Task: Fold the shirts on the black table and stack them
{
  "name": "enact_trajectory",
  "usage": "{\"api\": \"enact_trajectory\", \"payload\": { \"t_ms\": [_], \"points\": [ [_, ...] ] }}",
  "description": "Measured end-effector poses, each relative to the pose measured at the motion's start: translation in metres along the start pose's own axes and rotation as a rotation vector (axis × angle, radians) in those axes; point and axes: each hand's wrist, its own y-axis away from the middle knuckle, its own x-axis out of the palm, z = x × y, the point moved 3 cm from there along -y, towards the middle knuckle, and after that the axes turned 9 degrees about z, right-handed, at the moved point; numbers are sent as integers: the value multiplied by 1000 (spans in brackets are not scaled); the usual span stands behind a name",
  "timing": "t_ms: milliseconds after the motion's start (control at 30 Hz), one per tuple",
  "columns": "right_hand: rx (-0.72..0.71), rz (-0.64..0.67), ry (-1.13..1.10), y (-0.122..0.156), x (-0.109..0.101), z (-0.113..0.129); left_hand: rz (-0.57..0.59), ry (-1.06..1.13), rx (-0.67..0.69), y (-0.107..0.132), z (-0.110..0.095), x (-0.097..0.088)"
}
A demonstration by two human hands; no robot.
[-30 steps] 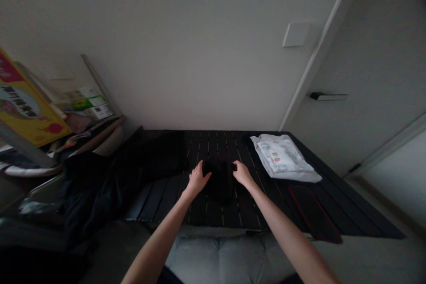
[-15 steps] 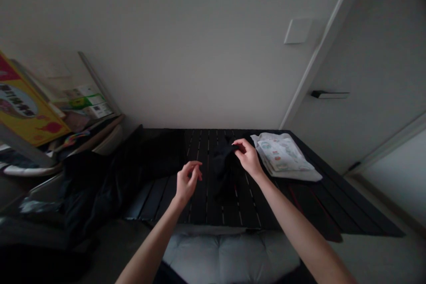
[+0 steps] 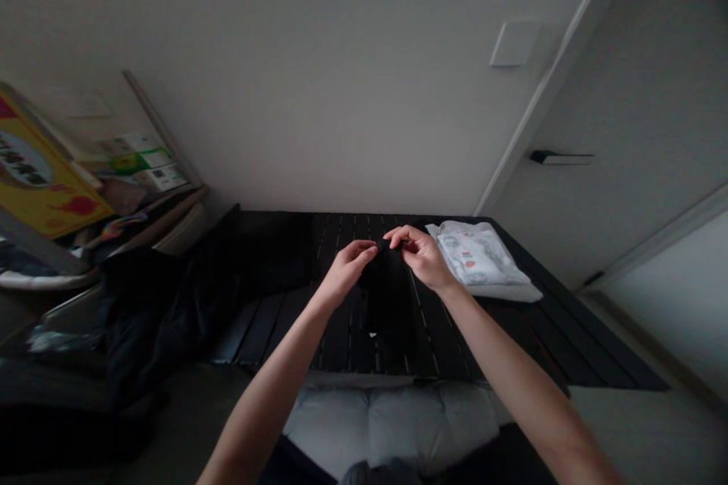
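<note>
A small black garment point(image 3: 388, 299) hangs above the black slatted table point(image 3: 273, 318), held up by its top edge. My left hand point(image 3: 346, 270) pinches that edge from the left. From the right, my right hand point(image 3: 421, 254) pinches the same edge. The two hands are close together, fingertips nearly meeting over the cloth. The lower part of the garment droops toward the table's near edge.
A folded white printed cloth point(image 3: 481, 265) lies on the table's right side. A dark pile of clothes point(image 3: 171, 303) covers the table's left end. Boxes and clutter point(image 3: 51, 182) stand at far left. A grey cushion point(image 3: 392, 424) lies below, and a door handle point(image 3: 560, 158) is at right.
The garment lay on the table under both hands; my right hand lifted it while the left let go, and now both hands pinch its top edge in the air.
</note>
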Motion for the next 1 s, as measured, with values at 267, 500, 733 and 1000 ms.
{"api": "enact_trajectory", "payload": {
  "t_ms": [267,500,733,1000],
  "points": [
    [-32,-30,160,-1,-25,18,-168,-179,92,0,3,-32],
    [4,-237,273,4,-71,19,-521,-214,177,13,7,-89],
    [140,-120,267,16,-71,17,-308,-86,195,27,1,-92],
    [309,117,-10,18,-77,34,34,73,193,46,-25,-106]
  ]
}}
